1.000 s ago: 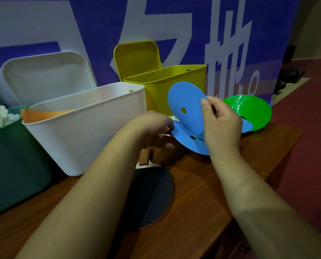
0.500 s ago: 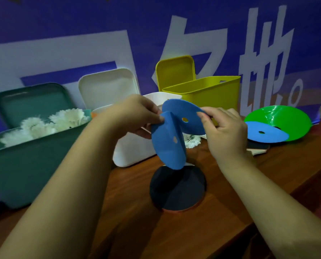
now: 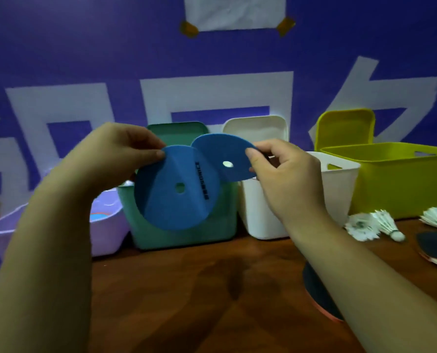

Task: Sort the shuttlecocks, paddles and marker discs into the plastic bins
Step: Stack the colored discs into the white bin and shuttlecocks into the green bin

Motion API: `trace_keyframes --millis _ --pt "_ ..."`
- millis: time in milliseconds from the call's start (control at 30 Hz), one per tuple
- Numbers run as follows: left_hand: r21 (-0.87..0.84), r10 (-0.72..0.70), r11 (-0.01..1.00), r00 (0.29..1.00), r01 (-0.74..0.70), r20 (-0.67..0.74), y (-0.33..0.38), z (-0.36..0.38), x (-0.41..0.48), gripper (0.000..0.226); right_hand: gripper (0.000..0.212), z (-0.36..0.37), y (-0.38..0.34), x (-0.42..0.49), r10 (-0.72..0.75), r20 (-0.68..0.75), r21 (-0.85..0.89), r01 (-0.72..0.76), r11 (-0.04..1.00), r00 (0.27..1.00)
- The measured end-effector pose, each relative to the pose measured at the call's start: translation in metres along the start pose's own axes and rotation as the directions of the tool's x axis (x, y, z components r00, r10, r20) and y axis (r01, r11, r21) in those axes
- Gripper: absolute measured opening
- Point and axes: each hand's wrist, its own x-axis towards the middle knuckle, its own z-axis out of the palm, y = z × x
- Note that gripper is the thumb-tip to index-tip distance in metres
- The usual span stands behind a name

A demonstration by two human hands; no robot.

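My left hand (image 3: 115, 151) pinches a floppy round blue marker disc (image 3: 171, 202) before the green plastic bin (image 3: 187, 236) | my right hand (image 3: 286, 174) pinches a second blue disc (image 3: 220, 152)

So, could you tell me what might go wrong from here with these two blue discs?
The left hand and right hand pinch the front blue plastic marker disc and the rear blue plastic marker disc only by their rims, so either may slip. They hang before the open green plastic bin, beside the white plastic bin, so a drop could land wrongly. The right forearm crosses a black round paddle and might nudge it.
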Motion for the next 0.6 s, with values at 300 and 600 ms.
trace_keyframes --millis 300,600 --pt "0.088 -0.116 0.985 0.95 0.147 -0.29 -0.105 -0.069 0.011 0.01 0.007 0.133 -0.049 -0.003 0.0 0.145 0.144 -0.021 0.989 0.989" --pt "-0.003 -0.188 0.964 0.673 0.266 -0.716 -0.174 -0.088 0.015 0.016 0.009 0.214 -0.072 -0.004 0.038 0.188 0.298 -0.094 0.95 0.981"
